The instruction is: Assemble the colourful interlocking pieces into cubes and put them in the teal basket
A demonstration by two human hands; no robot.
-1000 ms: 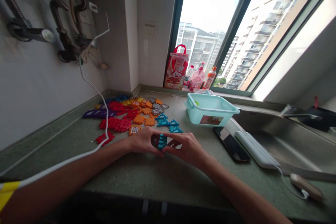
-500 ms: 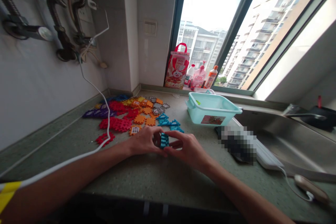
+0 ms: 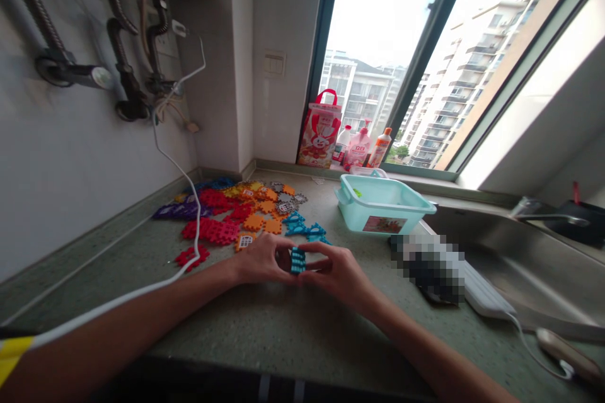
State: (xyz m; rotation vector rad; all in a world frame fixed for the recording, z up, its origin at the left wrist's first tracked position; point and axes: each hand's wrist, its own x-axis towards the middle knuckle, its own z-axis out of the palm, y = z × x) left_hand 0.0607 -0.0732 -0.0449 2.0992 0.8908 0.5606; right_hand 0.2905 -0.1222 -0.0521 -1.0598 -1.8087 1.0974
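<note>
A small stack of teal toothed pieces (image 3: 297, 261) is held between both hands above the counter. My left hand (image 3: 265, 258) grips it from the left, thumb below and fingers above. From the right, my right hand (image 3: 336, 269) pinches the same stack. Just beyond the hands lie loose blue pieces (image 3: 307, 230) and orange pieces (image 3: 254, 221). Further left are red pieces (image 3: 217, 232), purple pieces (image 3: 176, 211), and some yellow and grey ones in the same spread.
A light teal tub (image 3: 385, 206) stands right of the pieces, by the sink (image 3: 501, 258). A white power strip (image 3: 486, 289) and a blurred dark object lie at the right. A white cable (image 3: 196, 214) crosses the left side. Bottles and a red bag (image 3: 320, 135) line the sill.
The whole view has shifted slightly, with the scene sitting a little lower in the picture. Both hands still hold the teal stack, which looks slightly turned.
</note>
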